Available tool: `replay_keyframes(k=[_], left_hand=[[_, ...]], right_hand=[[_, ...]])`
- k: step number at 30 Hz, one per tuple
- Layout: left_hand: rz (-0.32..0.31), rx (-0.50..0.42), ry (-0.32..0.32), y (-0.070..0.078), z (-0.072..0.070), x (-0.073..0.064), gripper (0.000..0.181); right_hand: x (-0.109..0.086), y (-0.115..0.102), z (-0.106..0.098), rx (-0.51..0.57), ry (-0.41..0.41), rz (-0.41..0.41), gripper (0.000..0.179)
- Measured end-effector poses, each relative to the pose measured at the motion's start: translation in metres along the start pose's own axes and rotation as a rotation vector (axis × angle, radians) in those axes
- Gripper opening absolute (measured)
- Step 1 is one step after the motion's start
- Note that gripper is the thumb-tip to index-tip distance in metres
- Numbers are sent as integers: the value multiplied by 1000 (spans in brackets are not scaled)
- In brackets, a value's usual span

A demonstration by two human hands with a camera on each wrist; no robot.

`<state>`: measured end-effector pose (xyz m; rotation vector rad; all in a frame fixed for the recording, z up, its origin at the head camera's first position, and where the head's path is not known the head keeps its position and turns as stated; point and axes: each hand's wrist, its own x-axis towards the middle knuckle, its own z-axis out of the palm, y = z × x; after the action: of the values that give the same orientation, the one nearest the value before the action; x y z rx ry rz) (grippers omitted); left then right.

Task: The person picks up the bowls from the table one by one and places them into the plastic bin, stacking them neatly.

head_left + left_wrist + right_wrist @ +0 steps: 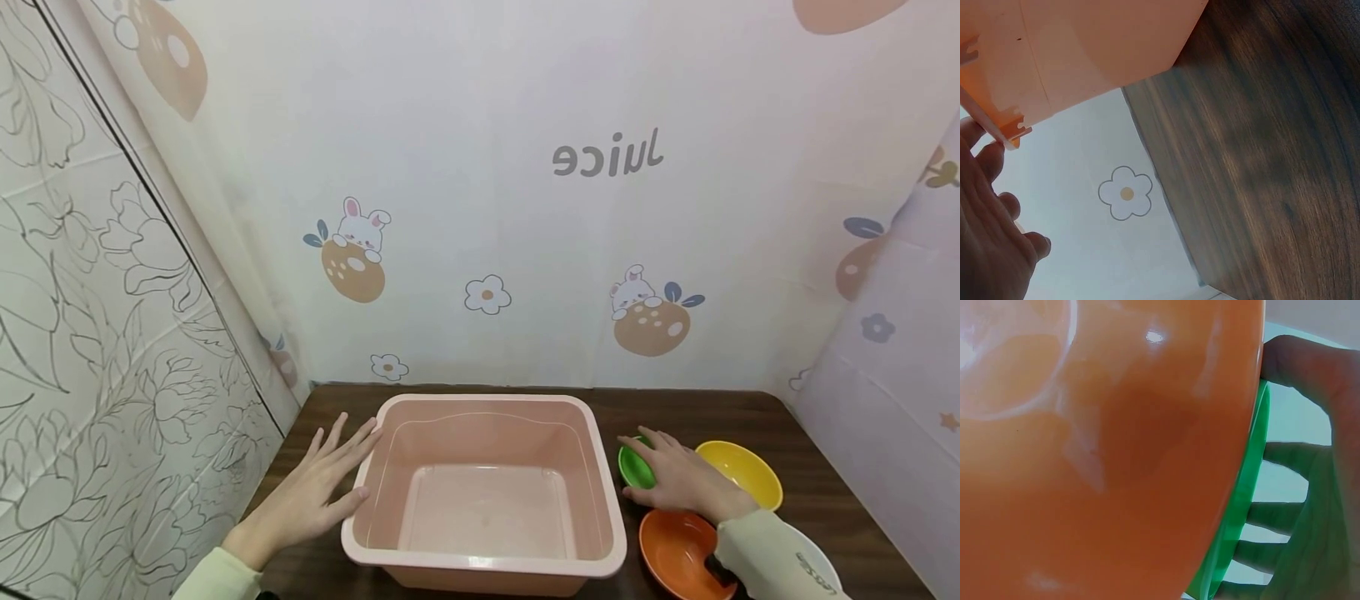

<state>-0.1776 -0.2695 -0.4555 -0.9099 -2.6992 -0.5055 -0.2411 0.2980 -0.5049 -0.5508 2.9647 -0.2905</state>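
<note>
A pink rectangular plastic basin [483,563] stands on the dark wooden table with nothing inside. My left hand [311,487] is at its left side, fingers spread and fingertips right at the rim; the left wrist view shows them by the basin's outer lip [999,132]. To the right of the basin, my right hand [675,475] reaches over a small green bowl [634,471], fingers spread across it and partly hiding it. An orange bowl [671,546] sits just in front of that hand and fills most of the right wrist view.
A yellow bowl [742,471] lies beyond my right wrist. Near the right edge, a white bowl [821,554] is partly covered by my sleeve [772,554]. Printed cloth [480,208] hangs behind the table [675,404] and along both sides.
</note>
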Motion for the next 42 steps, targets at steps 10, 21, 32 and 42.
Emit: replay_keyframes(k=[10,21,32,42], left_hand=[[-5,-8,10,2,-1,0,71],[-10,-16,10,-1,0,-1,70],[-15,-27,14,-2,1,2,70],[-18,-47,14,-2,2,0,70]], right_hand=[[-1,-1,-2,4,-15,-20,73],[1,-4,-5,-8,-19,-23,67],[2,-5,-3,-5,-28,-7,66],[-1,-8,-10,-23,-7,-24,64]])
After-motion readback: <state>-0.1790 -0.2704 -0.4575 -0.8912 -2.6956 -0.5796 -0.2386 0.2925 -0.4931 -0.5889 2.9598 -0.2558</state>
